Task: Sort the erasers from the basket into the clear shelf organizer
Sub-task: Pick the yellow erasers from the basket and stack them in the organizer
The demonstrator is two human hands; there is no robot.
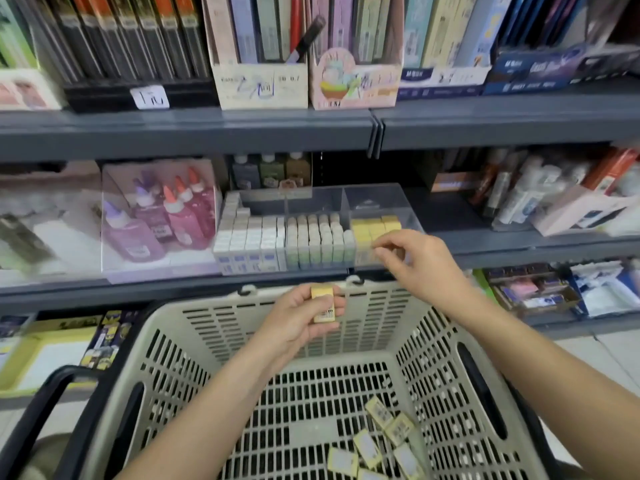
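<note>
A beige slotted basket (349,327) sits below the shelf, with several yellow erasers (384,441) loose on its floor at the lower right. My left hand (298,323) holds a yellow eraser (323,304) above the basket's far rim. The clear shelf organizer (322,199) stands on the shelf with white erasers on the left, pale green ones in the middle and yellow ones (370,228) on the right. My right hand (419,263) pinches a small yellow eraser at the front of the yellow compartment.
A clear box of glue bottles (162,216) stands left of the organizer. Small bottles (270,169) stand behind it. The grey shelf above (187,129) carries boxed pens and notebooks. Packaged goods (554,199) fill the shelf on the right. The basket's black handle (52,400) sits at the lower left.
</note>
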